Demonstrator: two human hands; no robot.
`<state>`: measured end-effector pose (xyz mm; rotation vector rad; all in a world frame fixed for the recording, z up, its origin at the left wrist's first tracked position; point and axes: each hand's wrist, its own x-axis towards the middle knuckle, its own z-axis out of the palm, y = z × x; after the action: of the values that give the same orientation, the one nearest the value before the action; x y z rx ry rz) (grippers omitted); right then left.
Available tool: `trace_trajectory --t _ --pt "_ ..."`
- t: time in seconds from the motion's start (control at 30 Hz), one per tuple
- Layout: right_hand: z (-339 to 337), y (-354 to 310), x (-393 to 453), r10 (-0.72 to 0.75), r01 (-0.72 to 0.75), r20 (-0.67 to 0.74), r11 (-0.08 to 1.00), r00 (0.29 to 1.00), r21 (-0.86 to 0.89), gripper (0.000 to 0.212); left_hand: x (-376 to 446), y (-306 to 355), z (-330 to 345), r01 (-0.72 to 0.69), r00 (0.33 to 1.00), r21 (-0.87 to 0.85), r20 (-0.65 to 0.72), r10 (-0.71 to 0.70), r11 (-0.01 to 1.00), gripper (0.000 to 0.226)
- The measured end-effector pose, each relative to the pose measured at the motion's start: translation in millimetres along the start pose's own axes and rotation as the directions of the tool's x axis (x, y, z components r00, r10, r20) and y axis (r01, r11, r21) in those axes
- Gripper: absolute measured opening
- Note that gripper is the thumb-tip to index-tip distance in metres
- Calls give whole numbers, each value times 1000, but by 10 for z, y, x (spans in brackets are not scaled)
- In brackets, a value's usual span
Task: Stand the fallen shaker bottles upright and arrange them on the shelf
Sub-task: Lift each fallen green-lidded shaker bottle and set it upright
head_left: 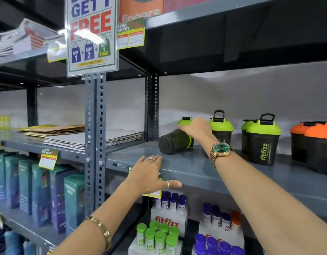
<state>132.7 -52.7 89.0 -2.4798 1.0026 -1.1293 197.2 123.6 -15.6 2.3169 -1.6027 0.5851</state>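
Nearest, the person's left hand [151, 173] lies spread flat over the grey shelf's front edge [195, 173], holding nothing. Farther in, the right hand [195, 127] closes around the green lid of a fallen shaker bottle [174, 143], lying base-outward beside upright green-lidded shakers [260, 142]. Pivoting it slowly on its base should spare those neighbours.

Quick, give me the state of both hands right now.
Left hand: open, fingers flat on the shelf edge, holding nothing.
Right hand: closed on the lid end of the fallen shaker bottle.
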Motion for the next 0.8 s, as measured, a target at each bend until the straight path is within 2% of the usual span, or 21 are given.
trace_trajectory --t 0.07,0.13,0.23,0.27,0.33,0.4,0.5,0.63,0.73,0.8 --pt "141 -42 15 41 -42 52 999 998 29 61 7 -11 12 1 1000 -16 -22 -1 1000 116" --pt "255 -68 24 132 -154 150 977 980 146 69 13 -16 32 -1 999 -25 -44 0 1000 110" --pt "390 -137 46 299 -413 315 814 901 409 84 28 -41 60 -6 998 -40 -59 4 999 109" --pt "422 -157 60 315 -458 359 769 878 445 81 33 -47 67 -8 998 -47 -63 5 999 109" --pt "464 -176 114 307 -501 426 718 851 483 61 42 -58 79 -12 997 -64 -78 7 998 108" --pt "468 -168 157 305 -536 469 674 829 508 57 44 -64 94 -12 995 -79 -95 5 997 108" --pt "446 -156 205 273 -528 493 680 826 509 61 48 -73 105 -17 994 -90 -111 7 996 108" --pt "414 -132 297 229 -389 351 775 908 499 105 37 -60 95 -15 994 -113 -111 3 993 107" --pt "382 -93 333 195 -278 260 900 946 336 126 21 -51 83 -17 992 -147 -124 -2 989 100" --pt "379 -37 335 147 -201 221 949 964 244 127 16 -44 78 -10 994 -138 -109 -5 990 101"
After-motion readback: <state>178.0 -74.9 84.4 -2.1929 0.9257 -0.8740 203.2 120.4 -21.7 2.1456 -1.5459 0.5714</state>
